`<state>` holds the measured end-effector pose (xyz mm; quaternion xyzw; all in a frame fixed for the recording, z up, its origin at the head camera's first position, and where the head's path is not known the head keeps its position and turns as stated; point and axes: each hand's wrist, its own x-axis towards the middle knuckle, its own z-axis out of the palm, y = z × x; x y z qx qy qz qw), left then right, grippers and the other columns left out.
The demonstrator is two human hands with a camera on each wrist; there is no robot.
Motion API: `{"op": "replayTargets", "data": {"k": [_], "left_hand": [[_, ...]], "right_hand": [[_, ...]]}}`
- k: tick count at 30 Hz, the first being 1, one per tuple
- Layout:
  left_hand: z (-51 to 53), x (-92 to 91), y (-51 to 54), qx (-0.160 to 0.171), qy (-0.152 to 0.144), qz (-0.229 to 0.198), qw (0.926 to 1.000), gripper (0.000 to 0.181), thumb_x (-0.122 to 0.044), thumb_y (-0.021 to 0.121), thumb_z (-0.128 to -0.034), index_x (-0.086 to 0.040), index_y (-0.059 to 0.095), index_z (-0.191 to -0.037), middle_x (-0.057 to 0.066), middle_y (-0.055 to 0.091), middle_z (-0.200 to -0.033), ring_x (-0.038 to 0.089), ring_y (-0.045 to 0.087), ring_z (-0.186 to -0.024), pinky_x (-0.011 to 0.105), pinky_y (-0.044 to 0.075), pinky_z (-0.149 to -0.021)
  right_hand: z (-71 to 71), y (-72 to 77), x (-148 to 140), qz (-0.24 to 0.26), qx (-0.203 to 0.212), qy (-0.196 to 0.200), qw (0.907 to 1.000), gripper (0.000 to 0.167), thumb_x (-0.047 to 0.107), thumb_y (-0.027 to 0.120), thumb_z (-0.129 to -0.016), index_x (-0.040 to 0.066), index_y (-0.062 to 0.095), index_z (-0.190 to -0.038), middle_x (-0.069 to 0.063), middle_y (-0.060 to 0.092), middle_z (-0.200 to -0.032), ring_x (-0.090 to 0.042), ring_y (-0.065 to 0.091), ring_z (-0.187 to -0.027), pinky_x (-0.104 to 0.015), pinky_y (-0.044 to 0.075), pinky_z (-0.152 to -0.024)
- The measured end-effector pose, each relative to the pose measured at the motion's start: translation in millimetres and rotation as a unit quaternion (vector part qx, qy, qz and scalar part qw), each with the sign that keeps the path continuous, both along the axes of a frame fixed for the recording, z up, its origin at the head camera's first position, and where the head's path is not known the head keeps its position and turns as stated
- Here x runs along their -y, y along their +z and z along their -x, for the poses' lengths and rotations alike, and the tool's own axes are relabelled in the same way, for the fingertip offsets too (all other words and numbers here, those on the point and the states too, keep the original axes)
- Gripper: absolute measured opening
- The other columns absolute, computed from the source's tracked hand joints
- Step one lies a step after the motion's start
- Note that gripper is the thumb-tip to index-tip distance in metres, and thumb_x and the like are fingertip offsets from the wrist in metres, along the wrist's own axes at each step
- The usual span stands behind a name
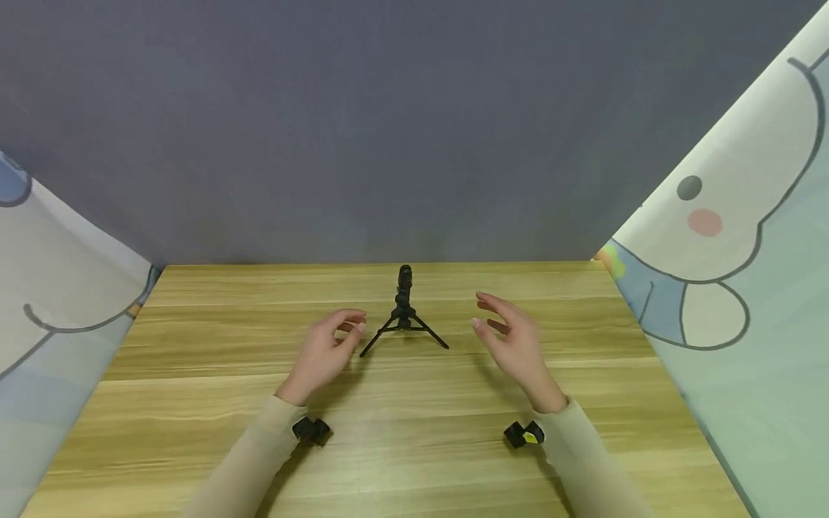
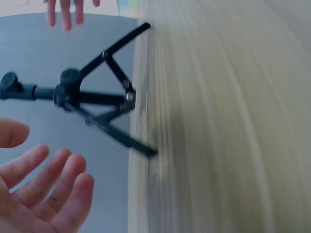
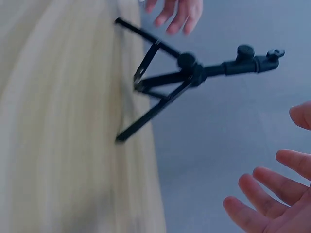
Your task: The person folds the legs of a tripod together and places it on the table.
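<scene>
A small black tripod (image 1: pixel 404 311) stands upright on the wooden table with its legs spread. Both wrist views show its braced legs, a round knob and a short centre column (image 2: pixel 44 92). My left hand (image 1: pixel 327 349) hovers just left of it, fingers loosely bent, touching nothing. On the other side, farther off, my right hand (image 1: pixel 514 345) is held with fingers apart and nothing in them. In the right wrist view, that hand's spread fingers (image 3: pixel 265 191) appear below the tripod, with a gap between.
The wood-grain table (image 1: pixel 414 446) ends at a dark grey backdrop (image 1: pixel 388 129). Cartoon-printed cloth hangs at the right (image 1: pixel 732 216) and left. A small black device (image 1: pixel 312 431) is strapped to my left wrist and another (image 1: pixel 523 434) to my right.
</scene>
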<state>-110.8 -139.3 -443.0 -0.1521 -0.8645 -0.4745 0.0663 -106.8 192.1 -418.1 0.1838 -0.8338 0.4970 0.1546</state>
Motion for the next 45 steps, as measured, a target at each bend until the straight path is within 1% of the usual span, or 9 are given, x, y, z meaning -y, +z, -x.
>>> {"op": "replayTargets", "data": {"k": [4,7,10,13,16,23,28,39,45], "left_hand": [[4.5,-13.8,-4.3,0.014,-0.014,-0.018,0.9996,0.024,-0.015,0.063,-0.0996,-0.006,0.068,-0.121,0.004,0.068,-0.114,0.020,0.065,-0.095,0.038,0.057,-0.076],[7.2,-21.3,-7.4,0.021,-0.019,-0.027,0.9992,0.022,-0.017,0.063,-0.1000,-0.008,0.069,-0.119,0.002,0.068,-0.113,0.017,0.064,-0.095,0.037,0.056,-0.077],[9.8,-26.8,-9.0,0.023,-0.014,-0.037,0.9990,0.019,-0.016,0.065,-0.0987,-0.010,0.070,-0.116,0.000,0.068,-0.109,0.015,0.063,-0.092,0.036,0.056,-0.075],[12.3,-30.9,-10.1,0.020,-0.007,-0.041,0.9989,0.017,-0.013,0.067,-0.0966,-0.010,0.072,-0.112,0.000,0.069,-0.106,0.015,0.062,-0.089,0.034,0.055,-0.073],[15.5,-34.1,-12.3,0.015,-0.002,-0.042,0.9990,0.015,-0.010,0.069,-0.0946,-0.009,0.073,-0.109,0.001,0.069,-0.104,0.015,0.062,-0.086,0.033,0.055,-0.071],[21.2,-38.3,-18.7,0.007,0.004,-0.037,0.9993,0.013,-0.004,0.073,-0.0905,-0.006,0.075,-0.103,0.003,0.069,-0.099,0.016,0.063,-0.081,0.033,0.055,-0.069],[22.8,-39.0,-19.2,0.003,0.010,-0.027,0.9996,0.012,-0.004,0.074,-0.0896,-0.006,0.076,-0.101,0.004,0.070,-0.096,0.017,0.064,-0.081,0.035,0.055,-0.069],[23.7,-41.1,-15.3,0.026,0.020,0.008,0.9994,0.015,-0.011,0.076,-0.0897,-0.006,0.078,-0.104,0.002,0.070,-0.093,0.017,0.065,-0.082,0.036,0.055,-0.070],[23.9,-44.1,-14.0,0.024,0.022,0.013,0.9994,0.016,-0.012,0.076,-0.0903,-0.005,0.078,-0.104,0.003,0.071,-0.093,0.016,0.065,-0.080,0.035,0.054,-0.068]], "right_hand": [[0.2,24.0,25,0.043,0.016,0.026,0.9986,0.044,-0.004,0.065,-0.093,-0.006,0.056,-0.135,-0.027,0.057,-0.133,-0.044,0.057,-0.118,-0.060,0.051,-0.089],[-0.5,41.1,43,0.065,0.022,0.037,0.9970,0.041,-0.005,0.064,-0.093,-0.009,0.056,-0.133,-0.028,0.058,-0.131,-0.045,0.058,-0.117,-0.056,0.052,-0.089],[2.8,47.8,56,0.092,0.033,0.054,0.9937,0.040,-0.005,0.063,-0.094,-0.012,0.055,-0.133,-0.030,0.057,-0.131,-0.045,0.058,-0.118,-0.049,0.053,-0.090],[7.5,49.7,66,0.124,0.053,0.073,0.9882,0.041,-0.005,0.062,-0.095,-0.013,0.053,-0.134,-0.030,0.056,-0.132,-0.044,0.057,-0.119,-0.041,0.054,-0.091],[12.4,50.6,75,0.145,0.060,0.088,0.9837,0.042,-0.006,0.062,-0.095,-0.014,0.052,-0.135,-0.031,0.056,-0.132,-0.044,0.056,-0.119,-0.038,0.053,-0.093],[21.0,51.3,90,0.172,0.061,0.118,0.9761,0.044,-0.007,0.064,-0.093,-0.013,0.051,-0.136,-0.029,0.058,-0.131,-0.042,0.056,-0.121,-0.054,0.047,-0.098],[23.3,52.9,95,0.181,0.065,0.122,0.9736,0.045,-0.006,0.065,-0.093,-0.011,0.053,-0.136,-0.028,0.059,-0.129,-0.039,0.056,-0.120,-0.056,0.045,-0.099],[26.0,55.7,100,0.187,0.091,0.119,0.9709,0.043,-0.003,0.066,-0.094,-0.005,0.056,-0.136,-0.022,0.060,-0.129,-0.031,0.059,-0.118,-0.037,0.053,-0.094],[26.7,56.5,102,0.179,0.091,0.105,0.9741,0.042,-0.002,0.067,-0.093,-0.006,0.058,-0.134,-0.022,0.061,-0.127,-0.032,0.060,-0.116,-0.034,0.054,-0.090]]}}
